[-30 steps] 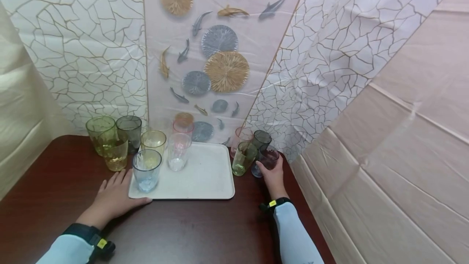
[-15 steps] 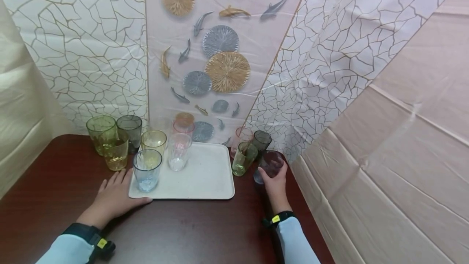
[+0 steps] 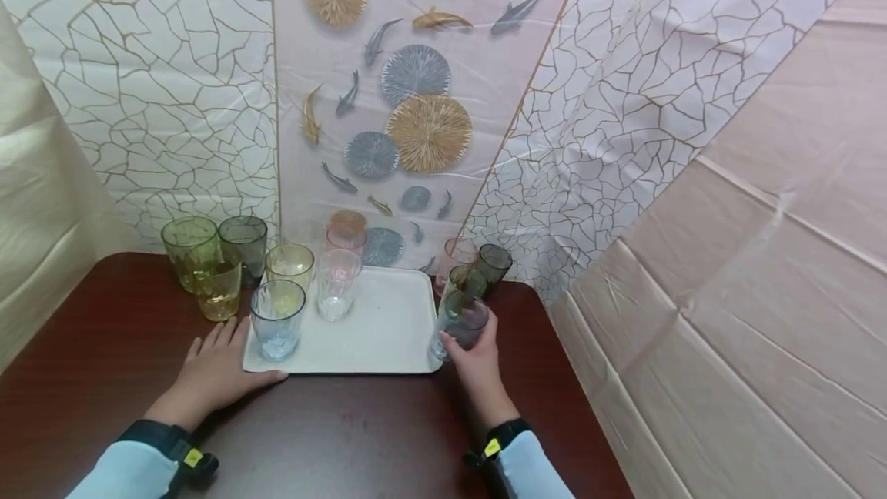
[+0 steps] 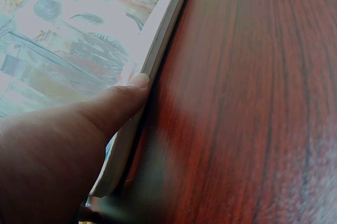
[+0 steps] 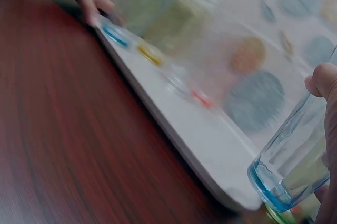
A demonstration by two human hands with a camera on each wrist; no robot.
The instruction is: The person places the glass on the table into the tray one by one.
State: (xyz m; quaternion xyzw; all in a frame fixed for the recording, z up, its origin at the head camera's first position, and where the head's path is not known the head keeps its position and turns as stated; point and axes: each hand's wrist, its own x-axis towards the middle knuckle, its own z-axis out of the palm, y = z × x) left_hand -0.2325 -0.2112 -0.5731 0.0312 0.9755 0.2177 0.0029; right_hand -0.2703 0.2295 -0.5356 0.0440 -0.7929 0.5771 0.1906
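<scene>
My right hand [image 3: 480,364] grips a bluish see-through tumbler [image 3: 463,316], thumb on the near side. In the head view it overlaps the right front corner of the white tray [image 3: 388,333]; the right wrist view shows its thick blue base [image 5: 271,190] tilted, near the tray's end. My left hand [image 3: 213,370] rests at the tray's left front corner with fingers spread, and its thumb [image 4: 118,103] lies on the front rim. On the tray stand a light blue tumbler [image 3: 277,329], a yellow tumbler [image 3: 291,262], a clear tumbler [image 3: 336,299] and a pink tumbler [image 3: 346,237] behind.
Left of the tray are green [image 3: 183,252], dark grey [image 3: 251,245] and amber [image 3: 220,295] tumblers. To its right stand pink [image 3: 450,259], smoky [image 3: 496,262] and green [image 3: 467,279] ones. A patterned cloth [image 3: 430,133] hangs behind the dark wooden table [image 3: 360,437].
My right hand has drawn the bluish tumbler away from the right-hand group, first toward me, then left to the tray's corner. The left hand has stayed in place.
</scene>
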